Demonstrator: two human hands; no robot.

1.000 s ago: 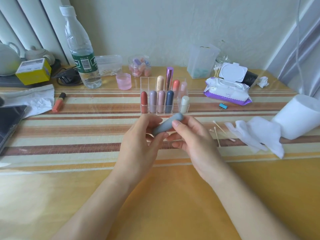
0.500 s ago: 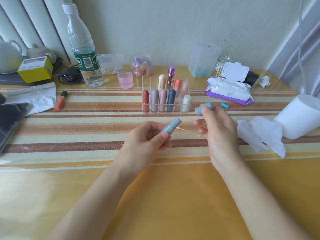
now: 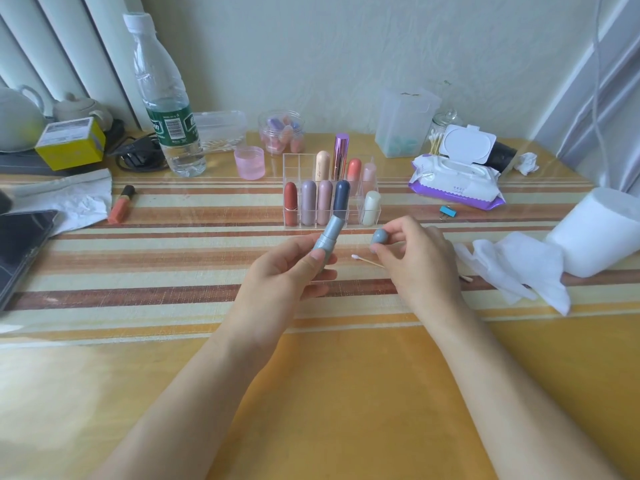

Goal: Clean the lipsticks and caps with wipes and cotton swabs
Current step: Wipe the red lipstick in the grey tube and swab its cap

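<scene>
My left hand (image 3: 287, 275) grips the uncapped grey-blue lipstick body (image 3: 329, 235), tilted up toward the organizer. My right hand (image 3: 412, 265) pinches its grey-blue cap (image 3: 379, 236) between thumb and fingers. A cotton swab (image 3: 367, 260) sticks out leftward from under that hand; I cannot tell if the fingers hold it. A clear organizer (image 3: 287, 161) behind holds several capped lipsticks. An open purple wipes pack (image 3: 453, 183) lies at the back right, and a used white wipe (image 3: 519, 268) lies to the right.
A water bottle (image 3: 166, 109), a pink jar (image 3: 249, 162) and a loose orange lipstick (image 3: 121, 204) sit at the left. A white roll (image 3: 599, 230) stands at the right edge. A dark tablet (image 3: 20, 247) lies far left. A small blue clip (image 3: 447, 212) lies near the wipes.
My right hand pulled the cap off the grey-blue lipstick and moved right with it. My left hand tilted the lipstick body more upright.
</scene>
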